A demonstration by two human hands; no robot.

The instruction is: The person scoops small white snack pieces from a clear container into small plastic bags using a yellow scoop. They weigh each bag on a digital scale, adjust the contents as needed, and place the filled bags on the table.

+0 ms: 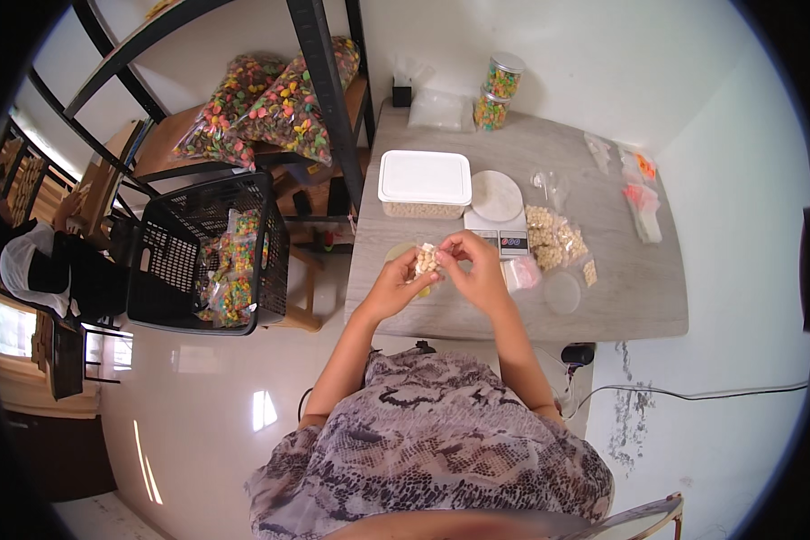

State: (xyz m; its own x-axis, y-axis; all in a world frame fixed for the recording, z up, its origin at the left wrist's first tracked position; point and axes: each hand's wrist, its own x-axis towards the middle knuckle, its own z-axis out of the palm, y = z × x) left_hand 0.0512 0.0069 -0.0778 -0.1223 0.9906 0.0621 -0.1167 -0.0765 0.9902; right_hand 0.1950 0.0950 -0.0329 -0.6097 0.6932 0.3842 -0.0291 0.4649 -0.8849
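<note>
Between my two hands is a small clear plastic bag (pixel 426 260) filled with pale nuts or similar pieces. My left hand (pixel 399 280) grips its lower left side, with the thumb along the bottom. At the bag's upper right, the fingers of my right hand (pixel 472 264) pinch its edge. Just beyond stands a white kitchen scale (pixel 476 221) with a round plate (pixel 497 196). Filled small bags (pixel 555 237) of the same pale pieces are heaped right of the scale. A pack of plastic bags (pixel 522 273) and a round translucent lid (pixel 562 293) lie near my right hand.
A lidded container (pixel 424 182) stands behind my left hand. Two stacked candy jars (pixel 498 91) are at the wall. Left of the table (pixel 621 297) sits a black crate (pixel 206 297) holding bagged candy, below shelved large bags (pixel 297 101). Another person (pixel 67 270) is at far left.
</note>
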